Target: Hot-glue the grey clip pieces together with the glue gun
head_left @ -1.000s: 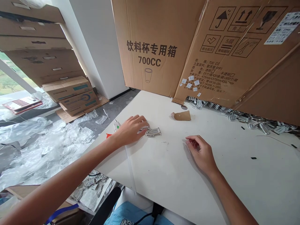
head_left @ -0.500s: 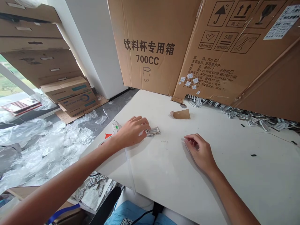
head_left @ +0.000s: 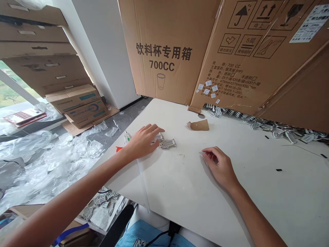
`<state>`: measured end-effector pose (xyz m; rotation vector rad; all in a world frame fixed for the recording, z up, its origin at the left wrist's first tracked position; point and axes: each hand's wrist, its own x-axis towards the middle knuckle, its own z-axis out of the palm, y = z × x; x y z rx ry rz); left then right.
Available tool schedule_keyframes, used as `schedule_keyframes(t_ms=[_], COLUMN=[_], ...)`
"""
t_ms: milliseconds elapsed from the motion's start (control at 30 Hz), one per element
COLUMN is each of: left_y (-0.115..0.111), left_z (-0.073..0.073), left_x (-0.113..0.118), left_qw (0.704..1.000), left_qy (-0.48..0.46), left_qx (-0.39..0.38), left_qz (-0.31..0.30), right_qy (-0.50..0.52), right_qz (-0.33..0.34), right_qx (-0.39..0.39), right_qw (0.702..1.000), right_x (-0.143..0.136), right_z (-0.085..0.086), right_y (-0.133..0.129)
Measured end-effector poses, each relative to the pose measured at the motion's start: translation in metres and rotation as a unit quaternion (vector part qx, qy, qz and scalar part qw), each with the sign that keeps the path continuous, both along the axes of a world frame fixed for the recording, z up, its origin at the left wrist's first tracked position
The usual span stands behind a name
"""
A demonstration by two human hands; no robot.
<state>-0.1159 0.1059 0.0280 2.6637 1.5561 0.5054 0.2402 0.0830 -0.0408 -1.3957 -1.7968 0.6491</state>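
On the white table (head_left: pixel 185 192), my left hand (head_left: pixel 145 142) is over the left side with its thumb and fingers apart, beside a small grey-white frame-like piece (head_left: pixel 158 138) partly covered by the fingers. A second such piece (head_left: pixel 168 144) lies just right of it, near the thumb tip. My right hand (head_left: pixel 218 166) rests on the table to the right, fingers curled together; whether anything small is inside is hidden. Behind my left wrist, a glue gun (head_left: pixel 127 137) with a white-green body and a red part shows in part.
Large cardboard sheets (head_left: pixel 164 31) stand at the back, with many similar pieces (head_left: pixel 280 132) along their base. A torn cardboard scrap (head_left: pixel 199 125) lies mid-table. Plastic bags (head_left: pixel 51 161) cover the floor at left. More pieces (head_left: pixel 104 200) lie below the table's left edge.
My left hand has opened and shifted slightly left and up, off the right-hand frame piece. Another piece now shows beneath its fingers. My right hand has stayed in place.
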Motion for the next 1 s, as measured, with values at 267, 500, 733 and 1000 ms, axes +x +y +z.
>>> schedule_keyframes(t_ms=[267, 500, 733, 1000], left_y=[0.005, 0.005, 0.006, 0.013], left_z=[0.002, -0.001, -0.005, -0.006], left_x=[-0.003, 0.000, -0.002, -0.005], left_qw=[0.998, 0.998, 0.999, 0.998], left_qy=[0.021, 0.023, 0.012, 0.018], left_qx=[-0.053, -0.050, -0.048, -0.059], left_qz=[0.025, 0.014, 0.011, -0.002], right_qy=[0.002, 0.002, -0.006, -0.006], right_qz=[0.004, 0.007, 0.005, 0.003], right_qx=[0.005, 0.001, 0.003, -0.001], right_qw=[1.000, 1.000, 1.000, 1.000], right_x=[0.000, 0.000, 0.000, 0.000], right_z=[-0.002, 0.000, -0.001, 0.000], right_y=[0.001, 0.000, 0.000, 0.000])
